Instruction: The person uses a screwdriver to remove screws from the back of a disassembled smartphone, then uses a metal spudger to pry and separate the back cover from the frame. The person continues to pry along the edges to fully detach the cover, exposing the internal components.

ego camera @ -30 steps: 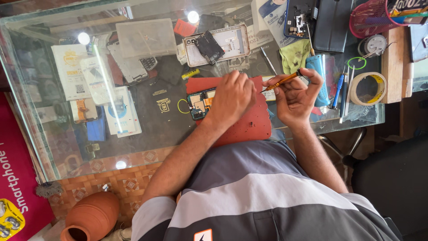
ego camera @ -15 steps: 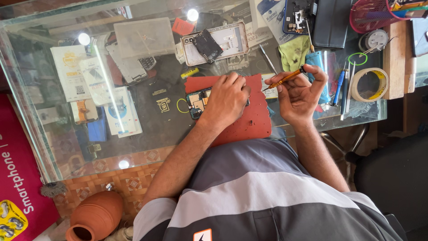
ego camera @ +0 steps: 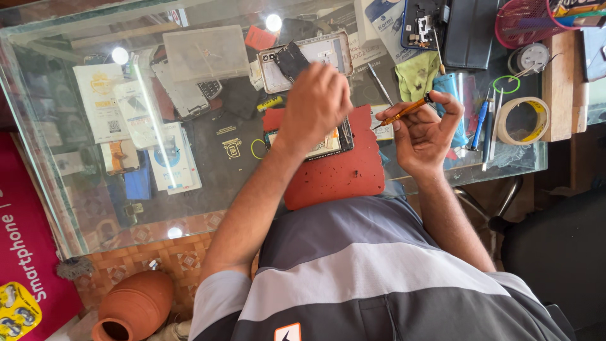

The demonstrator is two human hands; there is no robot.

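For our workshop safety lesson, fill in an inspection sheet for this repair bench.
Surface: glass counter with a red mat on it.
Job's things: opened phone on the mat; orange screwdriver.
Clutter: phone frame, clear plastic box, tape roll, pens.
Hands: left hand over the opened phone; right hand grips the orange screwdriver.
Cables: green wire loop.
Surroundings: clay pot, pink banner.

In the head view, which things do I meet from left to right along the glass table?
Clear plastic box → left hand → orange screwdriver → blue pen → tape roll → wooden block.
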